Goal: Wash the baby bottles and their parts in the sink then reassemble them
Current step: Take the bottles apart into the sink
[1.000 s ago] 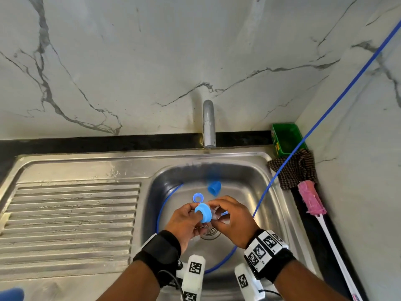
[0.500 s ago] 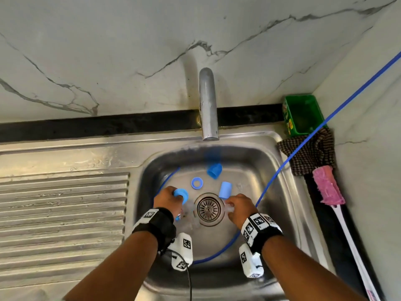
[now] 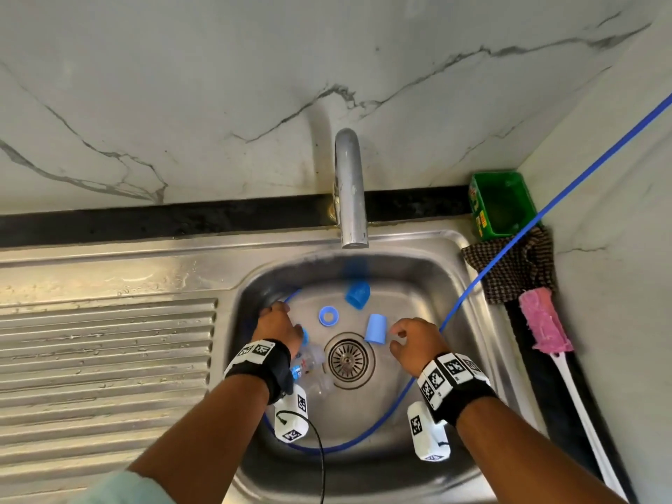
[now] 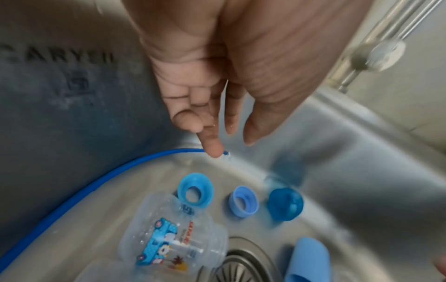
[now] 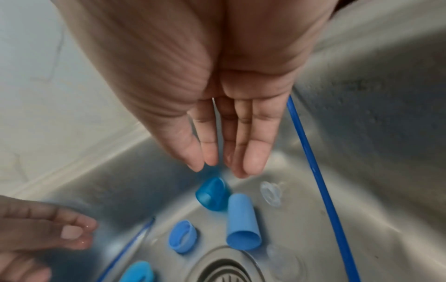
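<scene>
Step in hand: disassembly complete, washing not yet begun; the tap (image 3: 351, 191) appears dry. The bottle (image 4: 176, 236), collars and caps are laid round the drain (image 3: 348, 359) in the sink (image 3: 418, 271). The left hand (image 3: 278, 323) and right hand (image 3: 414, 341) are held apart, fingers relaxed, nothing gripped. Next, judged: water is needed; one part is to be picked up.

Left hand (image 4: 217, 80) empty, fingers loosely extended above sink (image 4: 362, 156) floor. Clear bottle (image 4: 173, 234) lies on its side by the drain (image 4: 241, 267), blue collar (image 4: 195, 189) at its neck. Second ring (image 4: 243, 204), dark blue cap (image 4: 284, 204), light blue cap (image 4: 306, 263) alongside. Blue hose (image 4: 72, 192) follows the left wall.
</scene>
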The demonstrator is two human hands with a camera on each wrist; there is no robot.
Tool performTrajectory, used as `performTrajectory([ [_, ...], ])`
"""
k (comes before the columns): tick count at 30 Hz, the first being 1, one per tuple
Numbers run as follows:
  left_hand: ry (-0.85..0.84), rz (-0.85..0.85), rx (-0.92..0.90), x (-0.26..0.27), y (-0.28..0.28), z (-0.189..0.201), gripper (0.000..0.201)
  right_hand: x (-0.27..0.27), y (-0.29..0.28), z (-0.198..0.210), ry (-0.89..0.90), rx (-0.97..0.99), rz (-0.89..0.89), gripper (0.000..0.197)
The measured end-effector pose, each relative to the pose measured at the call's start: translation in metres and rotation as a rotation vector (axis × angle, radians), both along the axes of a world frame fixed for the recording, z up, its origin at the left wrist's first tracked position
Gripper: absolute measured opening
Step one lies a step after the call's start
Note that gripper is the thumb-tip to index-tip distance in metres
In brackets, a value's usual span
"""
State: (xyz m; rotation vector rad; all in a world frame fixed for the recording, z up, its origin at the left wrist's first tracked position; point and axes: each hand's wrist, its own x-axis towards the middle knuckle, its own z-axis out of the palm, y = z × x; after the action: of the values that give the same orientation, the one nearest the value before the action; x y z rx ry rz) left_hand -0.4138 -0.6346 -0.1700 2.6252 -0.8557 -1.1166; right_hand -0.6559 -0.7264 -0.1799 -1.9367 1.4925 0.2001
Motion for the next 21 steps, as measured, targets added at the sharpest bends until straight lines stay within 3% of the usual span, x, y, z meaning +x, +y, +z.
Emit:
performTrajectory([
  [7, -0.028, -0.040, -0.291, -0.011, 0.035, 0.052, 0.028, -0.004, 0.021, 0.065, -0.271, -0.119, 0.020, 0.021],
  [13, -0.112, -0.037, -0.499, -0.025, 0.077, 0.111, 0.020, 0.001, 0.047, 0.104, -0.458, -0.166, 0.177, 0.017],
  [21, -0.199, 0.192, -0.805, -0.007, 0.178, 0.183, 0.010, 0.064, 0.104, 0.116, -0.634, -0.091, 0.444, 0.020],
])
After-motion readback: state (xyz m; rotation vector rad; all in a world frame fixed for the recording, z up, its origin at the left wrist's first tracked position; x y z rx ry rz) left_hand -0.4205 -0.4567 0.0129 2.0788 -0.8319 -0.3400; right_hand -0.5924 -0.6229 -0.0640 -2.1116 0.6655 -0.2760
